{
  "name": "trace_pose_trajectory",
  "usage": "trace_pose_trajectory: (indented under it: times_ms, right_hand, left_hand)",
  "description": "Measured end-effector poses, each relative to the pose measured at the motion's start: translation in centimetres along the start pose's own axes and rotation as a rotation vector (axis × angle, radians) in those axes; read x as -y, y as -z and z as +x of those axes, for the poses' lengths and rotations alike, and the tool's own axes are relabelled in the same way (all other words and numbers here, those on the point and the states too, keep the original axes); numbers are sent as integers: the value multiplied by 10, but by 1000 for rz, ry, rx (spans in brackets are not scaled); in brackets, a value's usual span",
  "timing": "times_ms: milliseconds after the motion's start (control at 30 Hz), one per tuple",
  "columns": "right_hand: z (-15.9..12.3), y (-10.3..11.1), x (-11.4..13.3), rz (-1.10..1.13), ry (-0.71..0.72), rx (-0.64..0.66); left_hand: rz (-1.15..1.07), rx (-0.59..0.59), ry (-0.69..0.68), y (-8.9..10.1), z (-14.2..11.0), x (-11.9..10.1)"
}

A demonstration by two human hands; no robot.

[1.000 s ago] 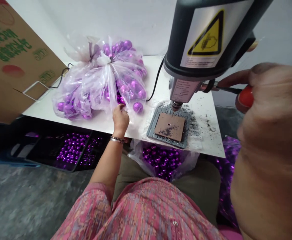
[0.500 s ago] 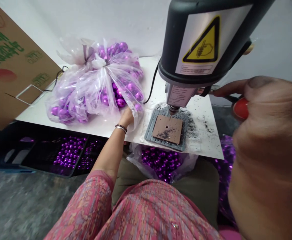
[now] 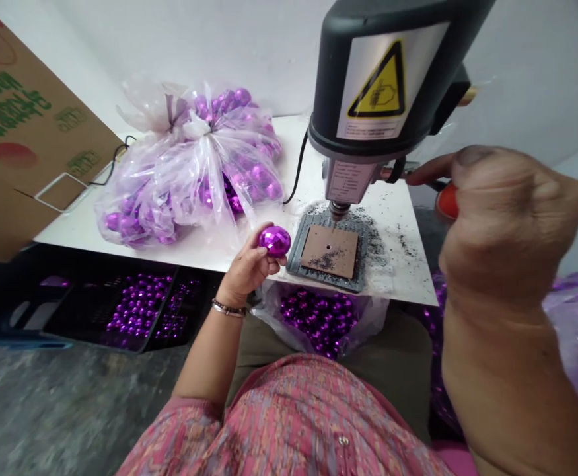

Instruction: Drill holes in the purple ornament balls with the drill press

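Note:
My left hand point(image 3: 249, 266) pinches a shiny purple faceted ball point(image 3: 275, 241) just left of the drill press base point(image 3: 296, 261). My right hand point(image 3: 506, 218) is closed around the red-knobbed feed lever point(image 3: 447, 201) on the drill press point(image 3: 328, 86)'s right side. Beneath the chuck point(image 3: 339, 210), a brown square board point(image 3: 348, 248) with a small hole lies on the grey base, dusted with dark shavings. Behind my left hand, clear plastic bags point(image 3: 209, 158) full of purple balls rest on the white table.
An open bag of purple balls point(image 3: 321, 320) sits in my lap, below the table edge. Black crates point(image 3: 154, 311) with more balls stand lower left. A cardboard box point(image 3: 26, 145) leans in at the left, and a black cable point(image 3: 298, 175) runs behind the drill press.
My left hand has come out of the plastic bag and moved toward the drill base, now with a purple ball in its fingers. My right hand stays on the lever.

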State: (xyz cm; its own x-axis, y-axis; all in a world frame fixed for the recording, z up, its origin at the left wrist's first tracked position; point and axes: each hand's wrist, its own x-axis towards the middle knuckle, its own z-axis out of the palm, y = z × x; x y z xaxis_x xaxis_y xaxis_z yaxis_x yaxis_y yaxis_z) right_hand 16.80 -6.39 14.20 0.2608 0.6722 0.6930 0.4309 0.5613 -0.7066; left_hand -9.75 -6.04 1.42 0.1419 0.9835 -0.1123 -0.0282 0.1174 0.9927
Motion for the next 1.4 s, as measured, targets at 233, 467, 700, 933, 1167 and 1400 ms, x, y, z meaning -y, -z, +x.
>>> trace_pose_trajectory:
  times_ms: [233, 467, 700, 933, 1167, 1400]
  right_hand:
    - [-5, 4, -3, -4, -28, 22]
    - [5, 9, 5, -132, -89, 101]
    - [39, 5, 36, -309, -308, 203]
    - [41, 6, 41, -345, -346, 232]
    - [33, 8, 31, -218, -261, 194]
    - [27, 9, 29, -202, -198, 197]
  left_hand:
    - [290, -48, -108, -35, 23, 25]
    - [556, 39, -206, -38, 33, 19]
    - [306, 150, 130, -45, 49, 2]
    - [448, 185, 113, -58, 61, -10]
    - [616, 144, -35, -61, 66, -4]
    - [669, 136, -60, -61, 69, -5]
